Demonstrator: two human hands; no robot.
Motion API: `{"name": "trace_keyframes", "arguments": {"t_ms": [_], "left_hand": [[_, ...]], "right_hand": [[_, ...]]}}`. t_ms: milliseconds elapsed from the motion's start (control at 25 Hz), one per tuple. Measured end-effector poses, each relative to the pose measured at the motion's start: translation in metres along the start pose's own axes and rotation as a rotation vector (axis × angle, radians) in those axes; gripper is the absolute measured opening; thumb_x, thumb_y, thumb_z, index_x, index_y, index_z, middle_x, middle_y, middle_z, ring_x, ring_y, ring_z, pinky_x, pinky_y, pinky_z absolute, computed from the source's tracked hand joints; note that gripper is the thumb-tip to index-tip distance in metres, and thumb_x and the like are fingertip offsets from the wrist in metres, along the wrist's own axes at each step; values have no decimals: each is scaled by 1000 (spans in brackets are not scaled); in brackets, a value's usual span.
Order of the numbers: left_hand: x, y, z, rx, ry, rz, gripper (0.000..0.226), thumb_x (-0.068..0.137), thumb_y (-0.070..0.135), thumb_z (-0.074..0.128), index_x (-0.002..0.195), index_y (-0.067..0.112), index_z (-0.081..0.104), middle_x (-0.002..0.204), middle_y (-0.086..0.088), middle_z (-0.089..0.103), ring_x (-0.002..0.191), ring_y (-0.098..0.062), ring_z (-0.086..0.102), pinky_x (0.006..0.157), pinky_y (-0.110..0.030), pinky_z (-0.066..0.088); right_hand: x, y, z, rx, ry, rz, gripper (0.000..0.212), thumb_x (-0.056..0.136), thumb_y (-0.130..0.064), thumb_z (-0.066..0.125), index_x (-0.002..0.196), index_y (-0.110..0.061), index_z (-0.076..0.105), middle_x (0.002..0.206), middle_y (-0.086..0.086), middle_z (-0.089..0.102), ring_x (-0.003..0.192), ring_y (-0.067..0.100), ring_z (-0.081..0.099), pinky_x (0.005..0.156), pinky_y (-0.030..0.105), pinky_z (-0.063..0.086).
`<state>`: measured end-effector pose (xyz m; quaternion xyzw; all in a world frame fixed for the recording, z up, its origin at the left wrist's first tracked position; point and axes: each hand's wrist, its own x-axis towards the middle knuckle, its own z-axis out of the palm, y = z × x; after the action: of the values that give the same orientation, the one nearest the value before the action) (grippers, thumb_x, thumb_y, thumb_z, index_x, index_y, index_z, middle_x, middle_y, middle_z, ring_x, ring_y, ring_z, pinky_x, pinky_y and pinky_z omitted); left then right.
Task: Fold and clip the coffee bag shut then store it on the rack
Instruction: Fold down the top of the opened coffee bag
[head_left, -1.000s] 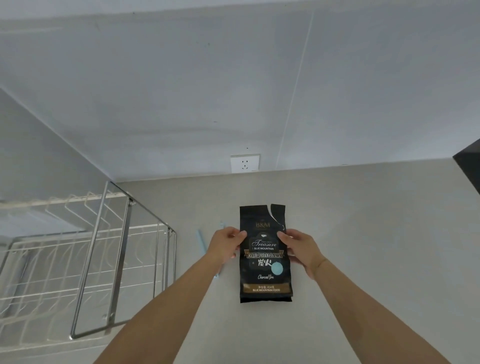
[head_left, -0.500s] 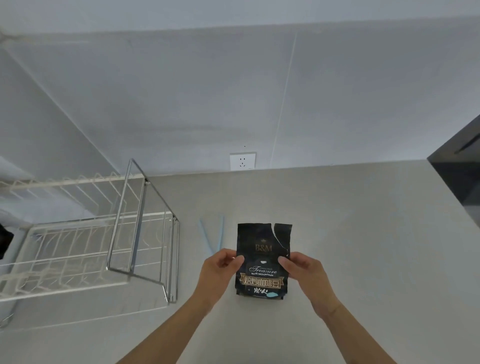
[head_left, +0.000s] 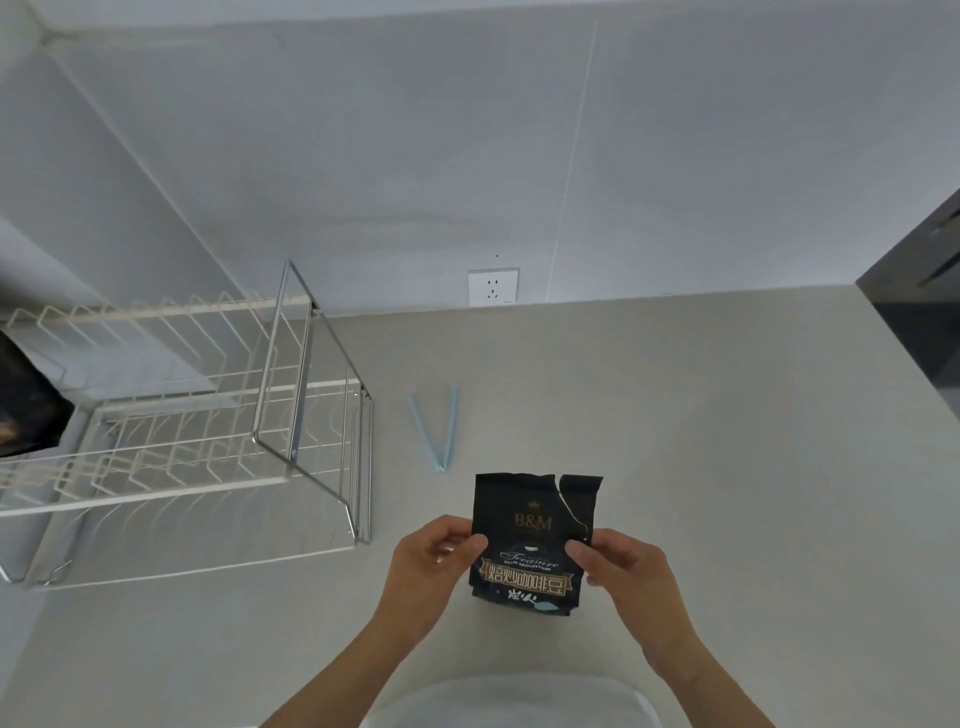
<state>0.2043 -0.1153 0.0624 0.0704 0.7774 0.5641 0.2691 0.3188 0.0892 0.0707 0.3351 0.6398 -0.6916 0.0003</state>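
A black coffee bag (head_left: 530, 525) with gold lettering stands upright on the pale counter, its torn top edge unfolded. My left hand (head_left: 431, 566) pinches the bag's left edge and my right hand (head_left: 623, 571) pinches its right edge, both at mid height. A light blue sealing clip (head_left: 441, 426) lies open in a V on the counter just beyond the bag, to the left. The wire rack (head_left: 208, 415) with white tines and a chrome frame stands at the left.
A dark package (head_left: 26, 405) sits at the rack's far left end. A wall socket (head_left: 492, 287) is on the back wall. A dark appliance (head_left: 919, 322) borders the counter (head_left: 727, 467) at the right. Something white (head_left: 514, 701) shows at the bottom edge.
The view has tilted down and the bag now stands closer to me and more upright, with its lower part foreshortened. Both hands keep their hold on its sides.
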Motion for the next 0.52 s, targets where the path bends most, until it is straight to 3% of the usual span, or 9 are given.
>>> {"name": "trace_keyframes", "arguments": {"t_ms": [200,360,440,520], "left_hand": [[-29,-16,-7,11,-40,-30,21,85,11,71,76,30,73,79,5,76,69,-3,64,65,-15,51],[-34,-18,-5,35,-76,-65,16,81,16,76,80,32,73,80,7,76,71,-4,66,67,-19,54],[-32,-17,-2,46,-98,-80,17,75,21,81,86,31,73,84,11,76,78,-6,67,74,-24,55],[-29,-13,5,15,-113,-64,28,70,21,84,93,32,73,90,14,77,84,-5,67,75,-20,53]], "right_hand": [[-22,15,1,-37,-64,27,15,82,-10,73,75,-21,79,71,-4,77,57,-1,62,55,9,48],[-26,19,6,-127,-91,30,13,76,-17,79,83,-27,79,78,-2,78,66,4,66,65,18,55],[-24,18,9,-165,-99,4,16,72,-18,81,83,-30,79,78,-2,78,65,3,64,64,15,53],[-22,15,13,-156,-113,-16,18,69,-17,84,83,-28,80,78,-3,79,66,3,67,61,13,52]]}}
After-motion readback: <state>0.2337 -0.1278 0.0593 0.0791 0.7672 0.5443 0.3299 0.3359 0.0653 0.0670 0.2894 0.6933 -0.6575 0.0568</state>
